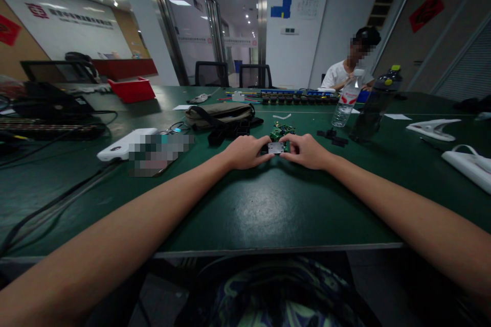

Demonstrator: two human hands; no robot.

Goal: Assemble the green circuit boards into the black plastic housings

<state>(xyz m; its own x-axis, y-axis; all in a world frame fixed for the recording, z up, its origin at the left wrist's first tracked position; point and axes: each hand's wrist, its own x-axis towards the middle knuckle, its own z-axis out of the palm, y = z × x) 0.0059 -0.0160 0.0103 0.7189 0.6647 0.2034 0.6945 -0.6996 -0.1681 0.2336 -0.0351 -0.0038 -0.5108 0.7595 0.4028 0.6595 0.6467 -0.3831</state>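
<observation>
Between my two hands is a small grey metal plate [275,148] with a few dark holes, low over the table. My left hand [245,153] grips its left edge with thumb and fingers. My right hand [310,152] pinches the right side, fingers curled. A bit of green shows at the plate's right edge; I cannot tell whether it belongs to the plate. Just behind lies a pile of small green circuit boards [283,129], partly hidden by the plate and fingers. Several black plastic pieces [333,137] lie to the right of the pile.
A pouch with a black strap [220,115] lies behind my left hand. Left are a white power bank [126,144] and cables. Right stand a clear water bottle [345,102] and a dark bottle [374,107]. Farther back are a red bin [132,91] and a seated person [337,75].
</observation>
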